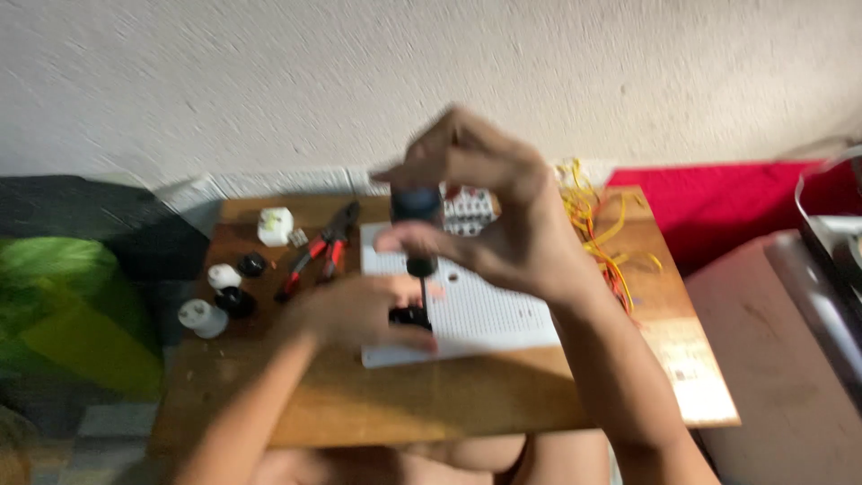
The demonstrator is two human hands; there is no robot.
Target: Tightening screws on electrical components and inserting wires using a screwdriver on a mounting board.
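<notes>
Wall [269, 81], white and bumpy, fills the top. Below it is a wood table [449, 395]. A red cloth [718, 207] lies at 3 o'clock. A white board [485, 314] with holes sits in the middle. The right hand [485, 216] grips a screwdriver [417, 233], standing up over the board. The left hand [355, 314] pinches a small black part [409, 316] under its tip. Pliers [319, 251] lie at 10 o'clock.

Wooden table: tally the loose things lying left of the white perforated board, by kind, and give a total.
On the wooden table, left of the white perforated board:
Red-handled pliers: 1
White boxy plug-like part: 1
Small round black parts: 2
Small round white parts: 2
Total: 6
The picture is blurred, so finer parts may go unseen.
</notes>
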